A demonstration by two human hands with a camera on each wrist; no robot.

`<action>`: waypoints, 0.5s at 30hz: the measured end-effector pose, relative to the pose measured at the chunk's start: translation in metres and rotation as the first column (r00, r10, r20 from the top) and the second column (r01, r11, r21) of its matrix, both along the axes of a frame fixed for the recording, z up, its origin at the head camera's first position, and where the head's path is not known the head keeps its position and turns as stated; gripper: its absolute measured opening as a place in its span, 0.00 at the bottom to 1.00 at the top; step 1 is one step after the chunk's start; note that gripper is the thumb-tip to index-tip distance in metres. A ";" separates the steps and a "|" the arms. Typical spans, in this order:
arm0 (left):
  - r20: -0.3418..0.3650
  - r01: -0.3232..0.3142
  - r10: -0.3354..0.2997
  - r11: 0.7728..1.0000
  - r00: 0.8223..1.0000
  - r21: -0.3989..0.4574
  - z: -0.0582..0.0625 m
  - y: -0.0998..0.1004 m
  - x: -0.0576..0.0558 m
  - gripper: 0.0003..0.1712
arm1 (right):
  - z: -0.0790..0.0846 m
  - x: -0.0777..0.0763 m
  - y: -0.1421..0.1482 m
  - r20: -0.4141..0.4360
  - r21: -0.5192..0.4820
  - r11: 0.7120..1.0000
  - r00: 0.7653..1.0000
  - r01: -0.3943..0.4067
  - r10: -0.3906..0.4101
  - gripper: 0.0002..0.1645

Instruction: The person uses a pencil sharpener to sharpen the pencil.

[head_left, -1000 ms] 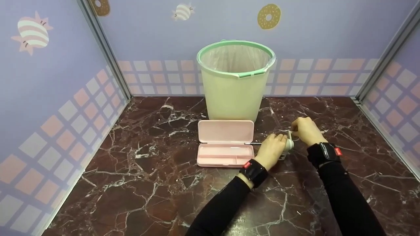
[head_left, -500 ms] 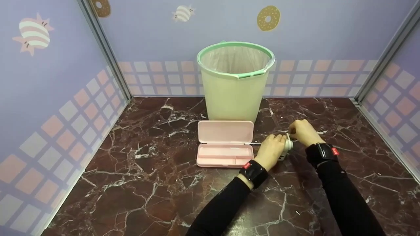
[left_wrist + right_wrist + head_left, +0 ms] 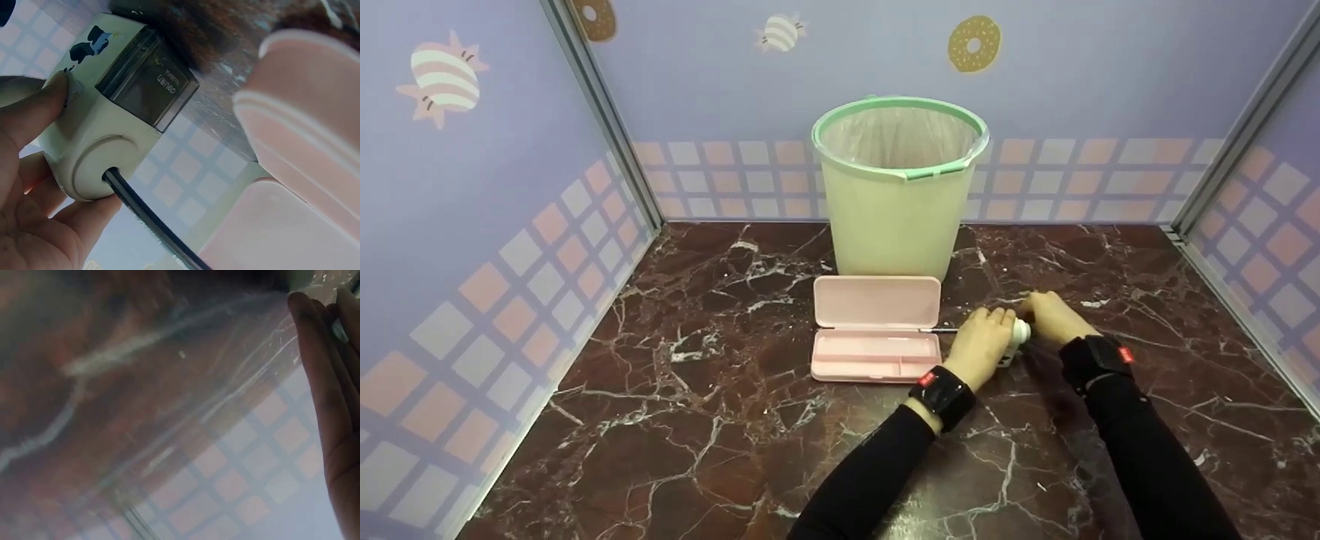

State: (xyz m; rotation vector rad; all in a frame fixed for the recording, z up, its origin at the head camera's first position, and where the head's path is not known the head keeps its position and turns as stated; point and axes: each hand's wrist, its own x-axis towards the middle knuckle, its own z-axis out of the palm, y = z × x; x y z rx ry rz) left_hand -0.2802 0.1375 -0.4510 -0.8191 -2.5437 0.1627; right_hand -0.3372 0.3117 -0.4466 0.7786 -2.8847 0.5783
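Note:
A white crank pencil sharpener (image 3: 95, 124) with a dark clear shavings drawer lies gripped by my left hand (image 3: 981, 346), thumb on one side and fingers on the other. A dark pencil (image 3: 149, 216) sticks out of its round front hole. In the head view that pencil (image 3: 943, 330) reaches left to the open pencil case. My right hand (image 3: 1051, 318) is at the sharpener's back end, fingers bent round the crank handle, which they mostly hide. In the right wrist view only the bent fingers (image 3: 320, 354) show; what they hold is barely visible.
The open pink pencil case (image 3: 847, 345) lies left of the sharpener, its lid (image 3: 877, 301) laid back. Behind it stands a pale green lined bin (image 3: 894, 217). Patterned panels (image 3: 720, 75) enclose the back and sides of the dark marble tabletop (image 3: 697, 450).
My right hand has moved down and slightly inward with the crank, whose arm stood upright before and is now hidden. The left hand and sharpener have stayed in place.

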 end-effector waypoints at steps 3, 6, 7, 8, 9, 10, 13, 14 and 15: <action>0.002 -0.010 0.010 1.000 1.000 -0.011 0.000 0.001 0.000 0.22 | -0.002 0.002 0.006 0.058 -0.021 0.999 0.998 -0.033 0.034 0.04; -0.002 -0.028 0.028 0.999 1.000 -0.016 0.000 0.003 0.000 0.21 | -0.001 0.002 0.013 0.163 -0.048 0.997 0.985 -0.054 0.061 0.02; -0.005 -0.034 0.034 0.999 0.999 -0.018 0.000 0.004 0.001 0.21 | 0.000 0.003 0.016 0.197 -0.060 0.996 0.978 -0.062 0.073 0.03; -0.010 -0.037 0.037 0.999 0.999 -0.019 0.001 0.005 0.001 0.21 | 0.000 0.003 0.018 0.230 -0.077 0.995 0.970 -0.069 0.085 0.04; -0.012 -0.040 0.040 0.999 0.999 -0.018 0.001 0.006 0.001 0.21 | 0.001 0.002 0.020 0.264 -0.092 0.993 0.960 -0.069 0.092 0.05; -0.010 -0.045 0.045 0.999 0.999 -0.014 0.001 0.006 0.001 0.21 | 0.001 0.003 0.022 0.292 -0.099 0.993 0.952 -0.068 0.095 0.05; -0.013 -0.058 0.058 0.998 0.998 -0.008 0.001 0.007 0.003 0.21 | 0.000 0.004 0.024 0.331 -0.113 0.990 0.936 -0.083 0.116 0.06; -0.015 -0.059 0.059 0.998 0.998 -0.006 0.001 0.007 0.003 0.20 | -0.001 0.004 0.024 0.340 -0.109 0.990 0.933 -0.084 0.116 0.06; -0.015 -0.063 0.063 0.998 0.998 -0.003 0.001 0.007 0.003 0.20 | -0.001 0.005 0.024 0.353 -0.101 0.992 0.929 -0.078 0.109 0.07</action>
